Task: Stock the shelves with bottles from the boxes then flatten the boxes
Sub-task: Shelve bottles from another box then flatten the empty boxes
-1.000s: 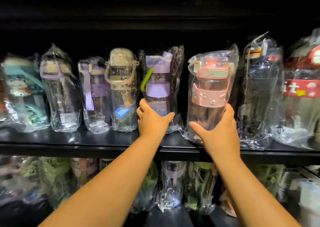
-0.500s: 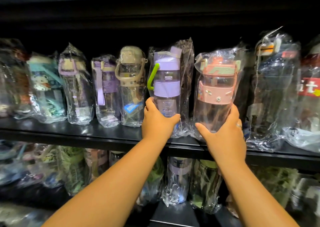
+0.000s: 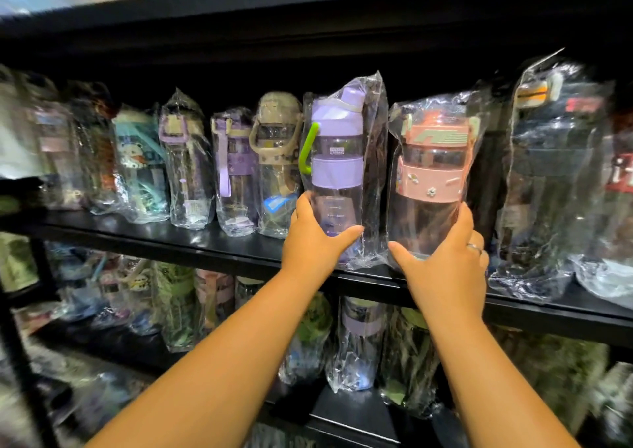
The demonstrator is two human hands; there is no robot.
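Observation:
A purple-lidded bottle with a green loop, wrapped in clear plastic, stands upright on the black shelf. My left hand grips its lower part. Right beside it stands a pink-lidded bottle in a clear bag, and my right hand wraps around its base. Both bottles rest near the shelf's front edge, a small gap between them.
More bagged bottles line the same shelf: a beige-lidded bottle just left of the purple one, a tall dark bottle to the right. A lower shelf holds further wrapped bottles. The shelf above overhangs closely.
The view has shifted right and up a little. Both hands keep their hold, and the two bottles stay upright on the shelf, sitting slightly closer to the front edge.

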